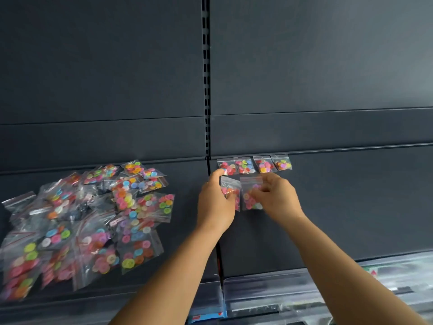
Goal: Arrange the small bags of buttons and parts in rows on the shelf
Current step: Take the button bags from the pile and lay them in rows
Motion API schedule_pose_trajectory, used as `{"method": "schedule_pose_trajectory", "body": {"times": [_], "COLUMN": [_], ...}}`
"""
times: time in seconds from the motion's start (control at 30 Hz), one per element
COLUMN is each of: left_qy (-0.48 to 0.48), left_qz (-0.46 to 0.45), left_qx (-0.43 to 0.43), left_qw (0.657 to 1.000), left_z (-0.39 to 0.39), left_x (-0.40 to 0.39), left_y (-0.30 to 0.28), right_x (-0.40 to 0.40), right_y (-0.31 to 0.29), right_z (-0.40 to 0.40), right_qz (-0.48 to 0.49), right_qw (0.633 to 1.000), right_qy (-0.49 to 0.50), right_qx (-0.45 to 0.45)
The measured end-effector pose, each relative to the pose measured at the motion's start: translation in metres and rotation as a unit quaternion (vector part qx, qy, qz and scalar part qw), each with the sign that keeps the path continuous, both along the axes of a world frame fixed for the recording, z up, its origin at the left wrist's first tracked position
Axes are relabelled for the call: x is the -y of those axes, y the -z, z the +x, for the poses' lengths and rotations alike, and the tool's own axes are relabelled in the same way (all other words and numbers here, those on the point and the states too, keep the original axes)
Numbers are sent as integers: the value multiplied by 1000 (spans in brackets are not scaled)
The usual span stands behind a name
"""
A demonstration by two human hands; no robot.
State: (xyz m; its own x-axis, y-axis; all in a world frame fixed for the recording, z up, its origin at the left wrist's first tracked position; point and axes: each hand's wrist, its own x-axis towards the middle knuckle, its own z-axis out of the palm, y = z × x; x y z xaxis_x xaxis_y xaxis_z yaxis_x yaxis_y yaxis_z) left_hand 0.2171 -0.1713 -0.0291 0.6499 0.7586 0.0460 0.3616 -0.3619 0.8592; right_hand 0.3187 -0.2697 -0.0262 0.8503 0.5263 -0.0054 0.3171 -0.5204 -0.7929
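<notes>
A loose pile of small clear bags of coloured buttons (93, 221) lies on the left part of the dark shelf (339, 202). Along the back of the right shelf section stands a row of several button bags (254, 164), side by side. Just in front of that row, my left hand (215, 202) grips a small bag of red and pink buttons (230, 190). Beside it, my right hand (276, 195) pinches another bag of pink and yellow buttons (250, 195). Both held bags are close together, slightly above the shelf surface.
A slotted upright post (206, 78) divides the dark back panel into left and right sections. Below the shelf's front edge are clear plastic price strips (269, 292) and blurred goods on a lower level.
</notes>
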Motion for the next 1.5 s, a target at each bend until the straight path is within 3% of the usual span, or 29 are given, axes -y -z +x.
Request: {"method": "schedule_pose_trajectory", "body": {"times": [0.07,0.17,0.3,0.43,1.2,1.5], "left_qy": [-22,-36,84,134,113,65], "left_qz": [48,160,263,252,287,338], "left_qx": [-57,-125,-125,-136,-183,-147], "left_qw": [997,979,953,949,934,927], "left_z": [5,1,-8,-7,25,-17], "left_x": [3,2,-9,-12,-10,-19], "left_y": [3,9,14,19,20,-5], "right_x": [2,7,11,9,-7,-18], "right_y": [2,5,6,14,18,-13], "right_z": [6,10,8,6,28,-9], "right_qz": [-46,-106,-112,-134,-146,-77], "right_qw": [998,986,971,956,953,947], "right_qy": [-27,-57,-109,-171,-136,-155], "right_qx": [18,115,182,194,228,269]}}
